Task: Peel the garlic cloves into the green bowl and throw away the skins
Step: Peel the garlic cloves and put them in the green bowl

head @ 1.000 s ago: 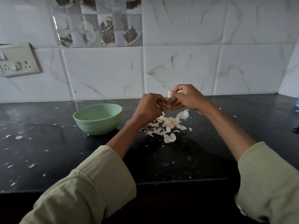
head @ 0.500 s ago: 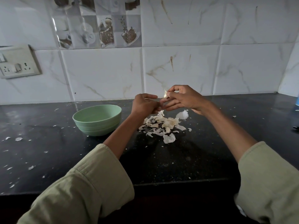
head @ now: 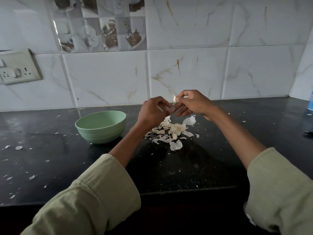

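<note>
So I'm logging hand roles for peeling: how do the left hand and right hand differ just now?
The right hand pinches a garlic clove at its fingertips; the left hand has curled fingers, and whether it holds a bit of skin is unclear. The right hand sits slightly higher than the left. Both hover above the pile of skins and cloves, right of the green bowl.

A second ago both hands met on the clove [head: 174, 99], knuckles together above the pile. Now the left hand [head: 153, 111] has drawn away to the left with fingers curled, leaving the clove pinched in the right hand [head: 193, 103] alone.
</note>
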